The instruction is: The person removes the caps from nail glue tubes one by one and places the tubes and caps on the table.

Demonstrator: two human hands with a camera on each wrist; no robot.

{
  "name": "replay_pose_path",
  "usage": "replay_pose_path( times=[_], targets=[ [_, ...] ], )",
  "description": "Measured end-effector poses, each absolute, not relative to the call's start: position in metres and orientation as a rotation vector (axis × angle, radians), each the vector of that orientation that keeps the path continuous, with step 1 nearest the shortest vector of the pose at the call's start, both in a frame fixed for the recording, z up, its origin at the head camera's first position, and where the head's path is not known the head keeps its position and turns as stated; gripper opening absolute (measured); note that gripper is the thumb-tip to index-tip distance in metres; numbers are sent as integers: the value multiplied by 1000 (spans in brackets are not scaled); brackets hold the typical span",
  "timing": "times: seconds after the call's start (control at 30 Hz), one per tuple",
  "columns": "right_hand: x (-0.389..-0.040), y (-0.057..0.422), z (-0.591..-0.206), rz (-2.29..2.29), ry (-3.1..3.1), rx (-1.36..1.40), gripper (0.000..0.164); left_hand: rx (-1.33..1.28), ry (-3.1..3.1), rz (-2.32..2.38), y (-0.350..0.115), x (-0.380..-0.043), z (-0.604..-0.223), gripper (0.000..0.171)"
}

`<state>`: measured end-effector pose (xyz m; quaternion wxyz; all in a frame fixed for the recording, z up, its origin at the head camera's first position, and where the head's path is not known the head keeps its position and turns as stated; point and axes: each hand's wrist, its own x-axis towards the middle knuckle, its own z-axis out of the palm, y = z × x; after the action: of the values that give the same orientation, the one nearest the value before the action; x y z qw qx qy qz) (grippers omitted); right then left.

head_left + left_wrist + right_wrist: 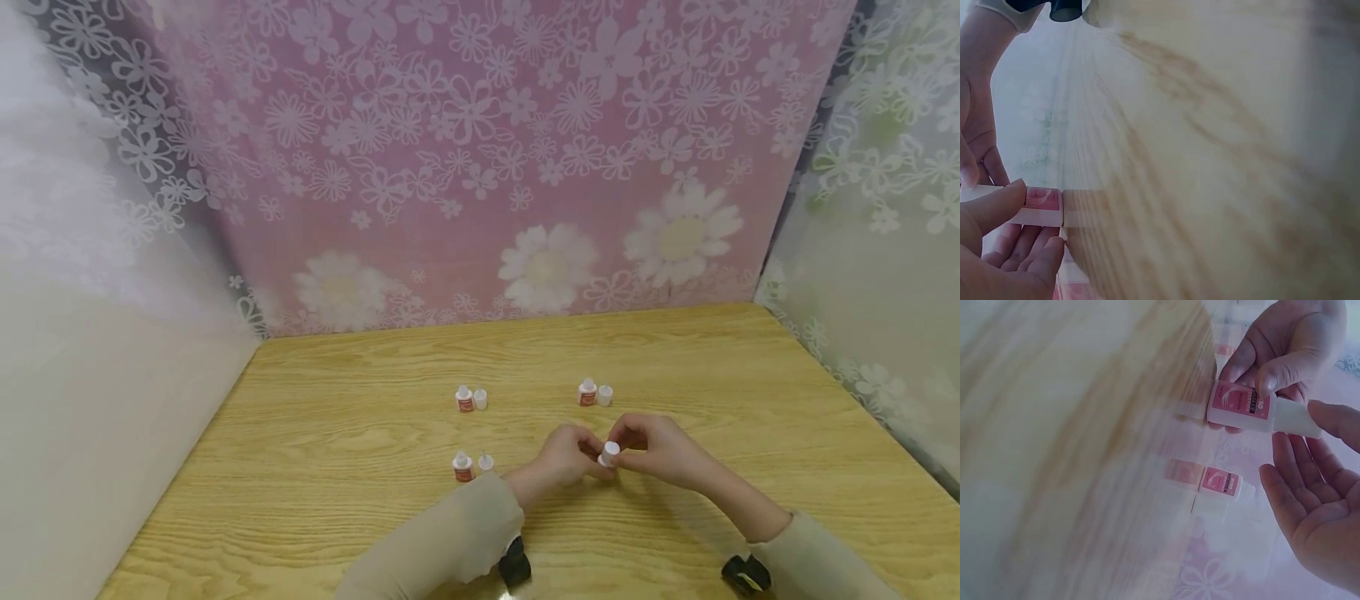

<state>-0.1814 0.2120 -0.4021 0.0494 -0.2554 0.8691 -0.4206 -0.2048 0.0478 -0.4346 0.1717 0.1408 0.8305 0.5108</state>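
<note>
A small white glue bottle (1241, 406) with a pink label and a white cap (1296, 417) on it stands on the table between both hands. My left hand (562, 456) grips the bottle's body, its thumb lying over the label in the left wrist view. From the other side, my right hand (662, 448) pinches the cap (611, 451) between thumb and fingers. In the head view the hands hide most of the bottle's body, leaving mainly the white top in sight.
Three more glue bottles stand uncapped on the wooden table (337, 492): one at back left (465, 401), one at back right (587, 393), one at front left (462, 468). Each has a white cap beside it, such as the back-right cap (605, 396). A pink flowered curtain (450, 242) hangs behind.
</note>
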Motion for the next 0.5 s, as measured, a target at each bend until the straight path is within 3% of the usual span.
replay_pose_path(
  times=[0.5],
  targets=[
    [-183,202,-407,-1235,2796,-712,19,299,2320,1560,50,-203,-437,13]
  ],
)
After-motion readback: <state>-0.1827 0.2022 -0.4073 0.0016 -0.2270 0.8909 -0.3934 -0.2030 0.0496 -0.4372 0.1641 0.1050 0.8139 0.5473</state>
